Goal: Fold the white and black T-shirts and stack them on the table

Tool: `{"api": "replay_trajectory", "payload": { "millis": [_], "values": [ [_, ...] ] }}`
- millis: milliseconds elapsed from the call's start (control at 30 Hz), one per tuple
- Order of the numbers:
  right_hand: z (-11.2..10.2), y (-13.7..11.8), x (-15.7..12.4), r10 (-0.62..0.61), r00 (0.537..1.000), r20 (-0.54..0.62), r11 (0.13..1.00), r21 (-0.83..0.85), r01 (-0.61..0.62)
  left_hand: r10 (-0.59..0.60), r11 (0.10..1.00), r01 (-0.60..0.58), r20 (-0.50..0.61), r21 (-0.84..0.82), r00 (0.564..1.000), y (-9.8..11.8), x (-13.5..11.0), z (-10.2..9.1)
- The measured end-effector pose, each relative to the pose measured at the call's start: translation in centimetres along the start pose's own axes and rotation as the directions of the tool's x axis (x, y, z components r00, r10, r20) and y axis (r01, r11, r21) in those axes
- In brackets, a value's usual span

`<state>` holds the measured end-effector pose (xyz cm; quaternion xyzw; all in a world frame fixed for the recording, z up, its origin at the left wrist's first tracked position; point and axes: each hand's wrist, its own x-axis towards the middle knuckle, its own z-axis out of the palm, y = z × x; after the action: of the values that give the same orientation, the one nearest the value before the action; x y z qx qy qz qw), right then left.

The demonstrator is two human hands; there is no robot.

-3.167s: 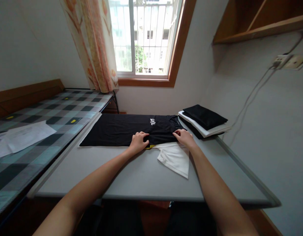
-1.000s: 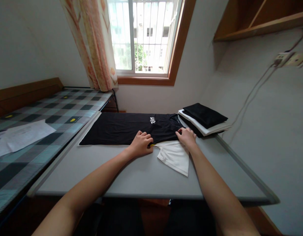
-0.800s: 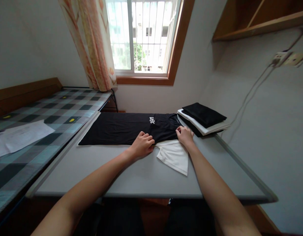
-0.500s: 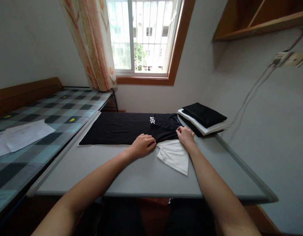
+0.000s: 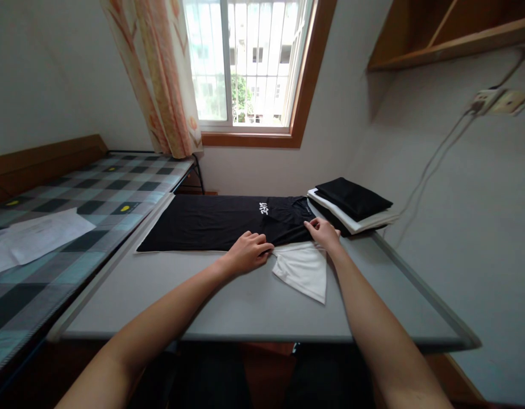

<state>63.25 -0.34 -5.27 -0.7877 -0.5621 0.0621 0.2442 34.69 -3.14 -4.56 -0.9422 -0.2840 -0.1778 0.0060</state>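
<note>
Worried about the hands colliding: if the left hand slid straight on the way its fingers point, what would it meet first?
Probably the right hand, reached along the near edge of the black shirt; depth is unclear.

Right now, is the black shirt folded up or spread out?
Spread out long: the black shirt lies flat along the table, white sleeve sticking out, unlike the folded stack beside it.

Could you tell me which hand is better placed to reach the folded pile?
Probably the right hand: it rests on the black shirt beside the folded pile, while the left hand lies farther away.
</note>
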Motion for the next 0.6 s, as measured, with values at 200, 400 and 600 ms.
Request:
{"api": "replay_trajectory", "payload": {
  "millis": [200,400,600],
  "values": [
    [0.0,0.3,0.2,-0.149,0.988,0.049,0.988,0.051,0.146,0.041,0.998,-0.039,0.034,-0.041,0.999,0.0,-0.3,0.3],
    [0.3,0.1,0.0,-0.094,0.995,0.028,0.995,-0.027,0.095,-0.037,0.998,0.039,0.055,-0.047,0.998,-0.4,-0.3,0.9],
    [0.3,-1.8,-1.4,-0.208,0.972,-0.114,0.958,-0.223,0.179,-0.34,0.937,0.336,-0.038,-0.092,0.94,-1.0,0.4,1.1]
  ]
}}
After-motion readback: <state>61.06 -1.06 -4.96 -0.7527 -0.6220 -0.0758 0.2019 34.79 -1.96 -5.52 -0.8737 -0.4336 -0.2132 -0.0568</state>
